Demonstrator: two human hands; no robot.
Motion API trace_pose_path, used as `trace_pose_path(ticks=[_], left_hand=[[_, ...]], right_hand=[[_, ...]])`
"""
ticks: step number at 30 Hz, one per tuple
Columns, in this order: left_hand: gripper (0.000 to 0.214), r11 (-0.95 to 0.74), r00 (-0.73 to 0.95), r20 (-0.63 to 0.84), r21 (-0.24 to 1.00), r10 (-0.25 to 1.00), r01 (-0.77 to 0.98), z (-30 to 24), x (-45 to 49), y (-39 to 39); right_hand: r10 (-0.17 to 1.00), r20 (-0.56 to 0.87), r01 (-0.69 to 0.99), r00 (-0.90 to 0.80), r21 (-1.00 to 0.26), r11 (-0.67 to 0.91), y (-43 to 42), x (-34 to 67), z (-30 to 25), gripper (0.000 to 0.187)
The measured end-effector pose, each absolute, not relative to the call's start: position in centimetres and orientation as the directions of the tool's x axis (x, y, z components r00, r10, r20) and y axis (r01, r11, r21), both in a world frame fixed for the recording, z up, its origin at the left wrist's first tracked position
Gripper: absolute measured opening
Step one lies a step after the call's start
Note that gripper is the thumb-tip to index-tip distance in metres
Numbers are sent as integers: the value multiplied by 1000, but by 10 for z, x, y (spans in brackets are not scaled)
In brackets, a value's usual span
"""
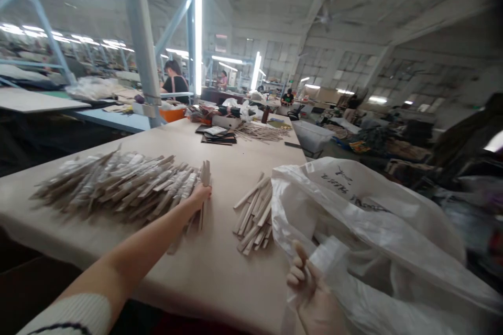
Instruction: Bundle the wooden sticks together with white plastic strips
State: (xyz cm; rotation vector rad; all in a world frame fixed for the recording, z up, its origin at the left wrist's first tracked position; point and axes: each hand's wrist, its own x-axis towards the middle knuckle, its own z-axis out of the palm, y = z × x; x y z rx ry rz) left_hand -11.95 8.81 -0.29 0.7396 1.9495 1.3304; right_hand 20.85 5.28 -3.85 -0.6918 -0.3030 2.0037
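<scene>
My left hand (pixel 202 193) is closed around a small bundle of thin beige strips (pixel 206 171), held upright at the right end of a large pile. That pile of strips (pixel 118 183) lies across the left of the table, many of them in bundles wrapped in white. A loose heap of similar strips (pixel 255 214) lies between my hands, beside the bag. At the lower right, my right hand (pixel 310 288) has its fingers curled, with thin whitish plastic against the thumb. It appears to pinch the edge of the big white plastic bag (pixel 353 220), which gapes open and carries handwriting.
The pale table (pixel 231 162) stretches away from me. Farther along it are dark flat pieces (pixel 218 136), more strips (pixel 259 131) and assorted bags. A metal post (pixel 141 36) rises at the left edge. Several people work in the background, one (pixel 175 84) by the post.
</scene>
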Motion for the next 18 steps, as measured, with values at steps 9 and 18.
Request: trace_pose_path(ticks=[9,18], left_hand=[[23,233,29,-236,969,971,85,-10,24,51],[17,303,331,-352,934,876,192,-3,51,23]], right_hand=[[885,-249,-722,-394,-513,-465,61,186,-11,17],[908,-304,-698,-288,-582,-417,59,198,-39,15]])
